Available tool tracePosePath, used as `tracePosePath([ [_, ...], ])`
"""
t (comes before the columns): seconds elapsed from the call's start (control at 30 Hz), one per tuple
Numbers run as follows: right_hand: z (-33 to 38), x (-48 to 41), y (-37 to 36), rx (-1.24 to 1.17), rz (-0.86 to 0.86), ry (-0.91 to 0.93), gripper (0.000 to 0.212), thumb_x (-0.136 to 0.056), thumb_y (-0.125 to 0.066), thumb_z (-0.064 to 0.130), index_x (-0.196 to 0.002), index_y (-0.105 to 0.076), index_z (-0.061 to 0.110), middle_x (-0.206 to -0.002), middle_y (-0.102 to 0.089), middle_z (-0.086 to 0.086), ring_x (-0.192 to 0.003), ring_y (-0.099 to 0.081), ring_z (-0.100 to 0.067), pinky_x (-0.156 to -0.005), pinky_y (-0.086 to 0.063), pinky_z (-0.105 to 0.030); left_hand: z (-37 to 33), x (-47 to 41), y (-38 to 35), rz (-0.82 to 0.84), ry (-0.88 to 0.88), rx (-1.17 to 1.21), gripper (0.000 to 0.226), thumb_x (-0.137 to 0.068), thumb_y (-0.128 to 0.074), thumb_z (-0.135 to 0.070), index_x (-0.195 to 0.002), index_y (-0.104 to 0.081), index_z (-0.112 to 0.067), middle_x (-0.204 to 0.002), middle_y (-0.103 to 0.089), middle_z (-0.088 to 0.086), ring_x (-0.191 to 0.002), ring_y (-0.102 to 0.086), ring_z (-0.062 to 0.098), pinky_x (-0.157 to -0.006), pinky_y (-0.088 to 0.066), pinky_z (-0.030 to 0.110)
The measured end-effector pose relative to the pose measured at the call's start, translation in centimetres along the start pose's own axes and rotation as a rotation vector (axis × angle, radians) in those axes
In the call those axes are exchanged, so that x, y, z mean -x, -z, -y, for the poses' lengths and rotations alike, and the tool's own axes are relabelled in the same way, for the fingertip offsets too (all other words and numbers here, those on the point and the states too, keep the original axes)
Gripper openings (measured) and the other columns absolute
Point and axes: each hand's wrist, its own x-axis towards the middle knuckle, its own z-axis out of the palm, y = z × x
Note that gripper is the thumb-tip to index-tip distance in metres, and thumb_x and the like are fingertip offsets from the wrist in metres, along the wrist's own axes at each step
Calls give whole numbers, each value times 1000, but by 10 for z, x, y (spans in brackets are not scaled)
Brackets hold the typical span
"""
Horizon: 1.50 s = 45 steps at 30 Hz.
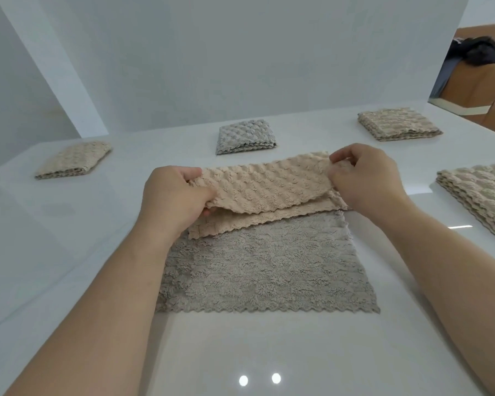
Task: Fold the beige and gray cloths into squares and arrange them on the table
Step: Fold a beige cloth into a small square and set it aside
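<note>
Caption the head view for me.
Left hand and right hand hold the cloth by its far edge, folded over its gray face; folded gray square behind.

I face a glossy white table [69,224]. Behind it stands a plain white wall [240,52]. Beyond its far right corner is a tan chair [469,81]. Two light glints [276,378] show near its front edge.

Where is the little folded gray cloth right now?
In the head view, the folded gray cloth lies at the far middle of the table, between the left beige square and the right beige square.
</note>
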Motion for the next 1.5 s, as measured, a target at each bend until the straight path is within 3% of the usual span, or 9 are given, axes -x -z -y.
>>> tracePosePath([
  [0.1,-1,0,0,95,58,-15,26,-94,-52,11,-111,-68,21,-93,-60,6,-60,-60,-7,-46,-40,-17,-3,3,2,20,-26,-151,61,-76,-84,-14,-133,-66,-17,-128,-68,3,-90,-75,25,-94,-57,39],
  [0.2,-2,0,2,134,89,-33,36,-90,-46,3,-114,-68,18,-97,-57,2,-64,-60,-7,-50,-41,-19,-5,6,2,51,-40,-285,61,-81,-79,-12,-140,-60,-16,-139,-61,2,-111,-65,20,-95,-44,23],
  [0.37,-2,1,1,222,119,-33,43,-85,-46,1,-118,-68,17,-112,-66,-8,-82,-60,-23,-58,-42,-23,-5,8,0,86,-29,-417,57,-85,-73,-8,-139,-59,-19,-135,-64,6,-110,-64,22,-81,-41,22],
  [0.53,1,3,2,267,136,-14,39,-89,-48,3,-121,-68,13,-119,-66,-10,-91,-61,-26,-75,-45,-28,-6,9,-4,124,-45,-537,25,-85,-69,-4,-93,-53,-21,-94,-66,6,-93,-69,31,-84,-55,39],
  [0.67,2,6,2,302,139,7,37,-91,-51,3,-124,-68,10,-123,-65,-12,-105,-60,-28,-79,-42,-26,-4,9,-5,115,-50,-562,14,-85,-69,-7,-96,-63,-13,-105,-71,14,-91,-68,30,-83,-56,39],
  [0.83,2,6,3,320,149,13,42,-87,-51,0,-124,-67,10,-124,-64,-11,-94,-52,-22,-77,-41,-25,0,7,-6,111,-51,-583,32,-86,-69,-8,-117,-67,0,-94,-59,8,-83,-52,25,-74,-43,30],
  [1.03,4,7,3,296,120,12,35,-92,-48,4,-120,-70,8,-122,-67,-12,-110,-61,-30,-81,-42,-25,1,5,-7,134,-56,-599,17,-86,-69,-9,-97,-61,-20,-94,-56,5,-83,-51,23,-74,-42,29],
  [1.27,9,13,3,328,128,5,30,-84,-48,-2,-103,-71,-7,-101,-70,-26,-95,-64,-42,-81,-58,-45,8,-1,-9,176,-48,-648,7,-84,-65,-8,-86,-59,-8,-92,-65,3,-80,-60,24,-70,-51,33],
  [1.5,0,7,-3,451,183,5,30,-84,-52,2,-108,-70,-4,-111,-67,-22,-104,-60,-39,-87,-55,-42,8,-1,-8,232,-20,-706,20,-88,-56,-6,-98,-53,-23,-96,-48,0,-80,-46,19,-71,-42,28],
])
